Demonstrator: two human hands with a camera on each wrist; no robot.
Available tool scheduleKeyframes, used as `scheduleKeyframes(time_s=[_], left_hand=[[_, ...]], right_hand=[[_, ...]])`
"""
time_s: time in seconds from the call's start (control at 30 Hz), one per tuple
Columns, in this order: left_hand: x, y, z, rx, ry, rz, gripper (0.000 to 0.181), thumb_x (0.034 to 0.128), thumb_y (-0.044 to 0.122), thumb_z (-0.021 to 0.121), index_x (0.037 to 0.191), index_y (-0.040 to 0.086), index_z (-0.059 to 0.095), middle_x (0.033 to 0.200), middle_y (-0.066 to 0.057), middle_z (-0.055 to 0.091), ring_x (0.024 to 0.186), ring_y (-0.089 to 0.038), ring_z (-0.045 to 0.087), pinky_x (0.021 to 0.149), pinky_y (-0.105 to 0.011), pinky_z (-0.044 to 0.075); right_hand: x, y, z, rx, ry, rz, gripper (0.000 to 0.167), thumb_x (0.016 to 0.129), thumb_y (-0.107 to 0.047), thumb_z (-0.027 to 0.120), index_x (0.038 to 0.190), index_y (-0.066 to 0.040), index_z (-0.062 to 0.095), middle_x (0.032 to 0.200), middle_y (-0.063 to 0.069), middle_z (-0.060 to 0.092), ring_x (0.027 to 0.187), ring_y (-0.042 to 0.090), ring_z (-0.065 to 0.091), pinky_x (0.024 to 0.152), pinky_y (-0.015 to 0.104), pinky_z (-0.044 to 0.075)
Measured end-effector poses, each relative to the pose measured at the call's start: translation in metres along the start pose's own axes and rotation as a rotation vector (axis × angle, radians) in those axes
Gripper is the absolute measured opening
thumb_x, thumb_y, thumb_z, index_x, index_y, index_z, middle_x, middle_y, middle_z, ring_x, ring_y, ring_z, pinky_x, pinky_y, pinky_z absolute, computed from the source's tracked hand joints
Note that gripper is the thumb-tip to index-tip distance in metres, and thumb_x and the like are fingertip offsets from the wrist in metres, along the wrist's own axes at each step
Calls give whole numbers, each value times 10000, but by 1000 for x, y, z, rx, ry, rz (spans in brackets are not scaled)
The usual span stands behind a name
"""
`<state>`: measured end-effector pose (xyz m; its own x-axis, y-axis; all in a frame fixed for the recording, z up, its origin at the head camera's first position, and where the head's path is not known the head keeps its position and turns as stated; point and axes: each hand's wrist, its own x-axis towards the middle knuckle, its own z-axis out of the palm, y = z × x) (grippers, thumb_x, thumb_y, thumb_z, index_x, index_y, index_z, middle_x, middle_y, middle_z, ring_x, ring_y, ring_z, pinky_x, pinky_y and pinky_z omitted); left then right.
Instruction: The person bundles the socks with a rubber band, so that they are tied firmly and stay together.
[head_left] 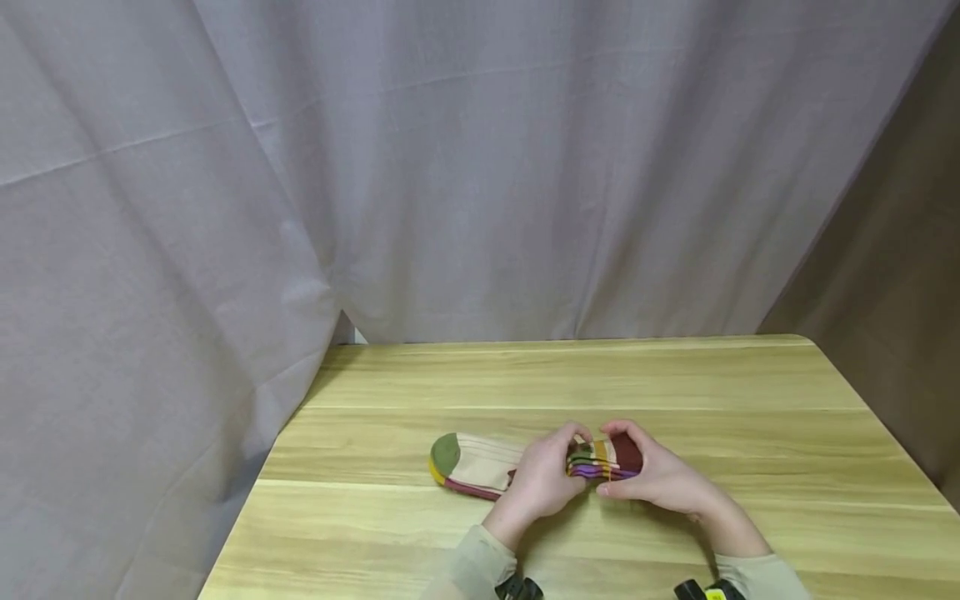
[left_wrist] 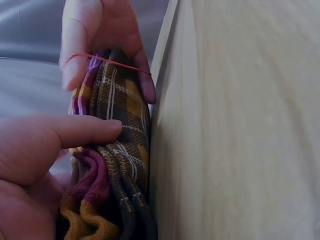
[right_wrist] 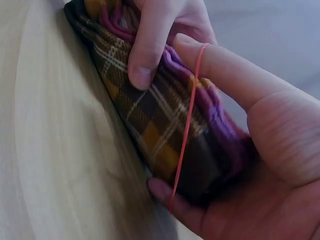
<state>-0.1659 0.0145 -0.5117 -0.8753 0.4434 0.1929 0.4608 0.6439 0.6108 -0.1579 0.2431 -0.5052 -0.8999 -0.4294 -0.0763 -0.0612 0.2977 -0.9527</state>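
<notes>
A stack of patterned socks (head_left: 628, 452) lies on its long edge on the table, with dark red, purple, green and brown plaid showing. My left hand (head_left: 546, 475) pinches it around the middle, the thumb pressing on the plaid side in the right wrist view. At the right end, my right hand (head_left: 667, 482) cups the stack. A thin red rubber band (right_wrist: 188, 120) is stretched between its thumb and a finger, across the plaid. Left of my left hand lies a cream sock part (head_left: 487, 462) with a green end; my hand hides whether it joins the stack.
The wood-grain table (head_left: 750, 400) extends around the socks, with its far edge against a grey curtain (head_left: 480, 208). A darker brown curtain (head_left: 885, 333) hangs along the right side. Another grey fold (head_left: 225, 375) drapes by the left edge.
</notes>
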Motion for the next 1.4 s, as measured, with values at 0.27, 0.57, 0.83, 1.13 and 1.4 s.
scheduleKeyframes(time_s=[0.27,0.57,0.83,1.13,1.4], left_hand=[[0,-3,1,-5,-8,105,703,810,5,883,1393,282,604,1095,68,712,963,-39,641,855,-215,530],[1,-7,2,-124,59,64,354,862,-36,800,1150,170,805,1153,53,726,1076,-34,637,935,-197,522],[5,-9,-2,-381,231,-52,282,877,-52,783,1093,129,806,1131,30,743,1078,-84,649,940,-256,539],[11,-10,-5,-581,421,-136,287,858,-96,750,1052,108,807,1008,35,739,803,-47,610,629,-181,510],[9,-11,-8,-602,334,-176,316,869,-93,728,1066,141,806,997,56,733,621,-28,515,524,-171,436]], right_hand=[[0,-6,12,-82,7,-91,748,877,-203,910,1449,24,483,1360,230,566,1179,297,600,917,257,553],[0,-10,17,-266,51,-34,832,840,-319,939,1498,-52,506,1472,254,499,1288,369,551,1014,466,501],[4,9,5,-64,65,18,997,852,-180,928,1634,-29,330,1481,274,529,1302,364,576,950,253,539],[-1,9,3,-234,45,19,800,864,-268,917,1452,125,543,1522,408,449,1340,546,534,1036,549,550],[1,-2,28,-151,-176,-97,626,927,-243,863,1411,2,552,1390,185,602,1272,406,588,1022,370,546]])
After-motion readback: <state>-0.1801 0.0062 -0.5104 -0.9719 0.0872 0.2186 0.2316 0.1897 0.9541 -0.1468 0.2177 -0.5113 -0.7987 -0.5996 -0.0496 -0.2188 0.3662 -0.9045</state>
